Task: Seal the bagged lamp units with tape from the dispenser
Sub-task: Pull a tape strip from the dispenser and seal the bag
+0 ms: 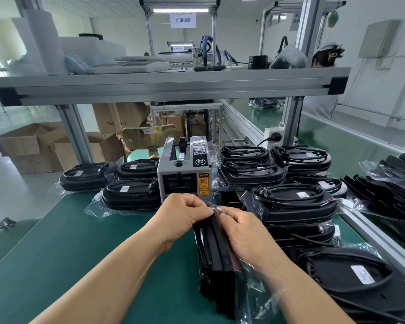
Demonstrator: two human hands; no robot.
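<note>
Low in the middle of the frame, a bagged lamp unit [216,260] stands on edge on the green bench mat [80,253], a slim black slab running from the lower centre up towards both hands. The left hand [185,213] sits just left of the unit's top end, fingers curled and pinching the top of the clear bag [213,206]. The right hand [238,228] is touching it from the right, its fingers curled over the top edge of the unit and nipping the same film. The two sets of fingertips meet right above the unit. I cannot tell whether a strip of tape is between them.

Just behind the hands, dead centre, is the grey tape dispenser [184,174], its yellow caution label facing this way. The left hand's knuckles sit right below its outlet.

Left of the dispenser lie more bagged units [131,192] flat on the mat. To its right there is a taller stack [292,202], and one more unit [351,277] lies in the lower right corner, close beside the right forearm.

An aluminium shelf [168,85] crosses the upper half of the frame. Cardboard boxes [26,146] sit on the floor at the left, and another person [325,57] is at the upper right.
</note>
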